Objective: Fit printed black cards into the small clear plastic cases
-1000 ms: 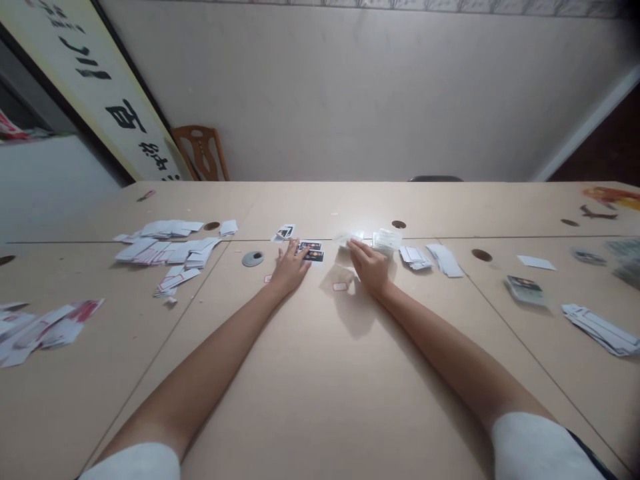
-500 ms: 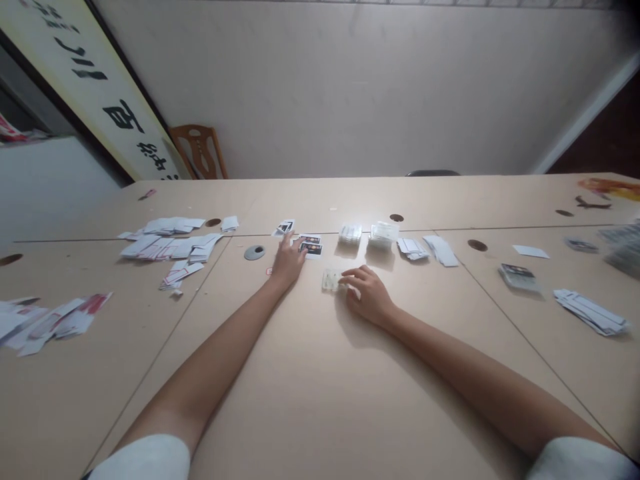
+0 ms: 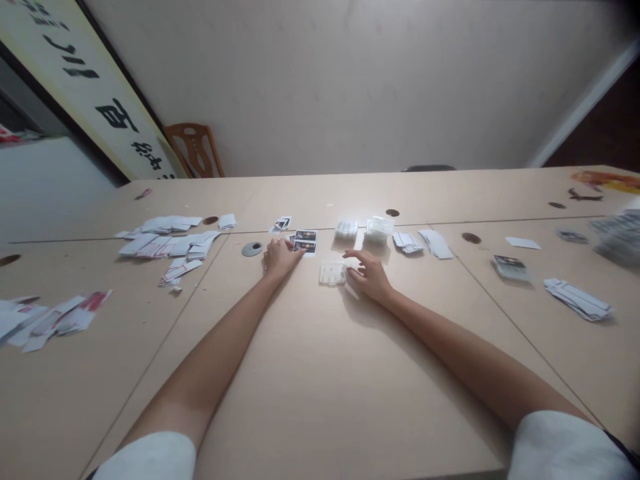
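My left hand (image 3: pixel 280 259) rests beside a small group of dark printed cards (image 3: pixel 306 244) with white borders. Its fingers are curled and the thumb lies on the edge of the nearest card, which it seems to grip. A flat clear plastic case (image 3: pixel 331 273) lies on the table between my hands. Just right of the case, my right hand (image 3: pixel 370 275) has its fingers apart, the thumb close to the case's right edge; nothing shows in its grasp. More dark cards (image 3: pixel 281 225) lie beyond my left hand.
Two stacks of clear cases (image 3: pixel 346 231) stand ahead, with white paper slips (image 3: pixel 407 243) to their right. Heaps of white papers (image 3: pixel 165 245) spread on the left. A grey round cap (image 3: pixel 252 249) sits by my left hand. Further right lies a card-topped stack (image 3: pixel 510 268).
My left hand has drawn back slightly and its fingers have curled, uncovering more of the printed cards. My right hand has shifted slightly off the clear case, which shows more fully.
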A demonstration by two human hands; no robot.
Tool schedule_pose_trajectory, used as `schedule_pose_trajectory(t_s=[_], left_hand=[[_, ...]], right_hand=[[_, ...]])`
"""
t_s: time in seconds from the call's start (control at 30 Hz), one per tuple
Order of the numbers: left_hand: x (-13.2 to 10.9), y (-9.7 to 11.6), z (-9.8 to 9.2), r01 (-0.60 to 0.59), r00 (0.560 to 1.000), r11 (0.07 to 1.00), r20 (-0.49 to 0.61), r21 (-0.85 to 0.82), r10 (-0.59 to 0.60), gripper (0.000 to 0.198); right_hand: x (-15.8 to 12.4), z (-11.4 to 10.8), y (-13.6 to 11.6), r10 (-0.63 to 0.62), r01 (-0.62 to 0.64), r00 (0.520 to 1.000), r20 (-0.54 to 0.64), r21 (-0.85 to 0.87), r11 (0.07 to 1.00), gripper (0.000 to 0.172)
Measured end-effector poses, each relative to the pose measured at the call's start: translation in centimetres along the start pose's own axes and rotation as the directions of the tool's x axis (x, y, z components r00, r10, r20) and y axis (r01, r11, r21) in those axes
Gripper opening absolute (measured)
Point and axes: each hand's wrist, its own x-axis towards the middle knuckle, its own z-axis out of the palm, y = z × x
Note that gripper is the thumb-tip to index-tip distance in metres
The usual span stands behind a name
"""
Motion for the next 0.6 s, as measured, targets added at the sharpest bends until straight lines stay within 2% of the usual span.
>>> schedule_pose_trajectory(t_s=[0.1, 0.17, 0.23, 0.3, 0.4, 0.5, 0.6], left_hand=[[0.3, -0.5, -0.3, -0.021, 1.0, 0.989, -0.004, -0.149, 0.02, 0.029], [0.4, -0.6, -0.6, -0.042, 0.999, 0.962, -0.015, -0.27, 0.039, 0.027], [0.4, -0.3, -0.9, -0.064, 0.998, 0.916, -0.02, -0.395, 0.061, 0.025], [0.1, 0.4, -0.9, -0.079, 0.996, 0.855, -0.001, -0.513, 0.091, 0.025], [-1.6, 2.2, -0.3, -0.071, 0.986, 0.751, 0.068, -0.657, 0.153, 0.03], [-4.4, 4.1, 0.8, -0.052, 0.967, 0.665, 0.13, -0.745, 0.221, 0.051], [-6.6, 5.1, 1.6, -0.052, 0.952, 0.629, 0.151, -0.775, 0.265, 0.059]], right_hand=[[-0.2, 0.1, -0.2, -0.11, 0.127, 0.969, 0.223, -0.063, 0.99, 0.046], [-0.3, 0.3, -0.4, -0.105, 0.15, 0.948, 0.299, -0.132, 0.98, 0.055], [-0.3, 0.4, -0.6, -0.074, 0.119, 0.958, 0.277, -0.146, 0.982, 0.054], [-0.1, 0.3, -0.7, -0.053, 0.064, 0.985, 0.166, -0.065, 0.996, 0.043], [0.5, 0.0, -0.6, 0.08, -0.079, 0.997, 0.005, 0.247, 0.966, 0.031], [1.0, -0.2, -0.1, 0.211, -0.192, 0.977, 0.015, 0.475, 0.859, 0.032], [1.1, -0.2, 0.3, 0.261, -0.255, 0.963, 0.071, 0.554, 0.793, 0.031]])
